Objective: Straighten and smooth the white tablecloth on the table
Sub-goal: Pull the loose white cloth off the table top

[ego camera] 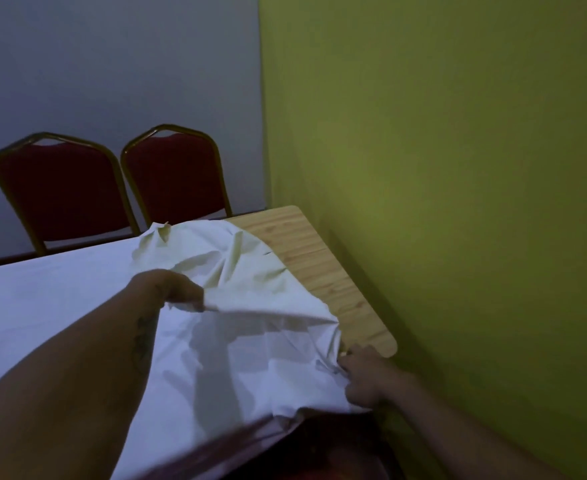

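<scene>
The white tablecloth (77, 299) covers most of a light wooden table (323, 271). At the right end the cloth is bunched and wrinkled, leaving a strip of bare wood along the wall side. My left hand (171, 285) pinches a raised fold of the cloth near the middle of the table, lifting it off the surface. My right hand (365, 375) grips the gathered cloth edge at the near right corner of the table. Part of the cloth hangs over the near edge.
Two red chairs with gold frames (63, 192) (177, 174) stand behind the far side of the table. A green wall (458, 168) runs close along the table's right end. A grey wall is behind the chairs.
</scene>
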